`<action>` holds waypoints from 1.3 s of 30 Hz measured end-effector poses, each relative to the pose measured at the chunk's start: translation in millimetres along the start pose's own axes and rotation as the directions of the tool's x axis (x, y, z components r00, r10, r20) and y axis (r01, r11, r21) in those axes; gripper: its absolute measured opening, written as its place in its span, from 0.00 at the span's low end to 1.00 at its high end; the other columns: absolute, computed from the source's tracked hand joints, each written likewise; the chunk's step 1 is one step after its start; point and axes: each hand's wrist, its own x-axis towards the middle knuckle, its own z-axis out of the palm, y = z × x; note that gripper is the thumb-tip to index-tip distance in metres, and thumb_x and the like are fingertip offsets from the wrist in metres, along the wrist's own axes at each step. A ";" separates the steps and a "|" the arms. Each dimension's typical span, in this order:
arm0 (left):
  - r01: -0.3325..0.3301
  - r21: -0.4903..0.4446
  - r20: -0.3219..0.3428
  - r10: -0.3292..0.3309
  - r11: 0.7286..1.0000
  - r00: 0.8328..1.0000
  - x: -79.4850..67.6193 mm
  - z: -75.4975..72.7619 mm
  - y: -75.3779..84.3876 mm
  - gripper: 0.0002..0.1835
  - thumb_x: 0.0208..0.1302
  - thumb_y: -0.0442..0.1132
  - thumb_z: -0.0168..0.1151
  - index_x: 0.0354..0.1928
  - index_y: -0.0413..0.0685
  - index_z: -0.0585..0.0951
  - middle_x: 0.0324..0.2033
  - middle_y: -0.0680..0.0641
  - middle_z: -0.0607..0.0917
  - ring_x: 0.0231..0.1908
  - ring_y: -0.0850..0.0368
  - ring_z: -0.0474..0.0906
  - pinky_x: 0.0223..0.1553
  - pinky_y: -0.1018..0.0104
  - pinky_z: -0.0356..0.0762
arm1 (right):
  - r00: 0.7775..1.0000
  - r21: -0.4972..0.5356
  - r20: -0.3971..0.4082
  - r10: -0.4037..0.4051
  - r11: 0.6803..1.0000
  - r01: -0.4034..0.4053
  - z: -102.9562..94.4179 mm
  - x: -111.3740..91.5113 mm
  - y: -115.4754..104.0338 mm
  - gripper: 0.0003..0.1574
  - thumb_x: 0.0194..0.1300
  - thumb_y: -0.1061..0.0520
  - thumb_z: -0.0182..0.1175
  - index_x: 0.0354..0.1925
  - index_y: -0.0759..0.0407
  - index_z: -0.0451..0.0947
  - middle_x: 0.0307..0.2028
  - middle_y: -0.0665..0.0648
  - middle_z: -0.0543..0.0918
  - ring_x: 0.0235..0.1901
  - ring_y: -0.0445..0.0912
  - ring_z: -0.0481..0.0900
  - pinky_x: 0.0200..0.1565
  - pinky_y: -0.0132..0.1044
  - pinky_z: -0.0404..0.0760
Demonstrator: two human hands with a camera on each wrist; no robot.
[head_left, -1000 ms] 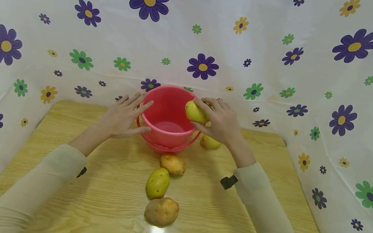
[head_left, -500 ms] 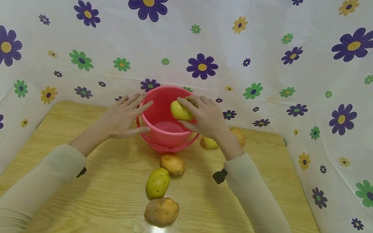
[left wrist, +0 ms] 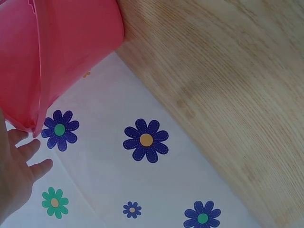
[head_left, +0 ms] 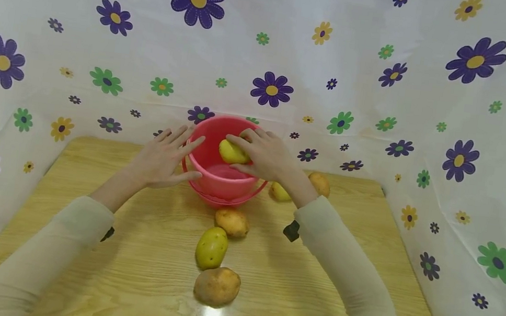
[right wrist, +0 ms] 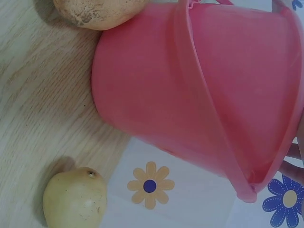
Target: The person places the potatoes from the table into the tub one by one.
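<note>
My right hand [head_left: 265,154] holds a smooth yellow oval fruit [head_left: 232,152] over the mouth of the pink bucket [head_left: 223,188], its thumb and fingers curled round it. In the right wrist view only a few fingers [right wrist: 292,164] show at the edge, by the bucket's rim, and the fruit is hidden. Fingers spread, my left hand [head_left: 158,159] is at the bucket's left rim; the left wrist view has its fingertips [left wrist: 42,168] close to that rim. Whether they touch it I cannot tell.
A brown potato [head_left: 232,222], a yellow-green oval piece [head_left: 211,248] and another brown potato [head_left: 217,286] lie in a line before the bucket. Right of it lie a yellow piece [head_left: 280,192] and a tan potato [head_left: 319,184]. A flowered cloth [head_left: 143,49] surrounds the wooden table [head_left: 288,299].
My right hand has moved left with the yellow fruit, from the bucket's right rim to over its mouth. A tan potato behind the wrist has come into view. My left hand stays in place.
</note>
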 end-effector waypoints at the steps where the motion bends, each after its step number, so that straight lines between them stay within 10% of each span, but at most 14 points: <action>1: -0.001 0.000 -0.001 0.001 1.000 1.000 0.0 0.2 -0.2 0.51 0.69 0.70 0.55 0.85 0.52 0.52 0.85 0.37 0.50 0.84 0.33 0.48 0.82 0.33 0.53 | 1.000 0.002 0.010 0.000 1.000 0.000 -0.5 0.8 -0.4 0.44 0.69 0.35 0.68 0.76 0.45 0.69 0.63 0.57 0.81 0.64 0.55 0.78 0.67 0.53 0.82; 14: -0.002 0.000 0.004 0.002 1.000 1.000 0.0 1.1 -0.7 0.51 0.70 0.71 0.54 0.85 0.53 0.52 0.85 0.38 0.49 0.84 0.33 0.48 0.82 0.33 0.52 | 0.997 -0.038 0.077 -0.011 0.999 0.014 0.7 6.4 -0.6 0.43 0.69 0.33 0.66 0.75 0.45 0.71 0.62 0.57 0.82 0.62 0.53 0.80 0.70 0.51 0.80; 39: -0.002 -0.003 -0.002 0.002 1.000 1.000 -0.7 3.9 -3.7 0.51 0.70 0.71 0.53 0.86 0.55 0.51 0.86 0.39 0.49 0.84 0.34 0.48 0.82 0.34 0.53 | 0.980 0.085 -0.182 0.075 0.995 -0.060 6.5 -27.3 4.1 0.44 0.70 0.34 0.63 0.76 0.50 0.71 0.71 0.61 0.77 0.70 0.59 0.77 0.69 0.59 0.80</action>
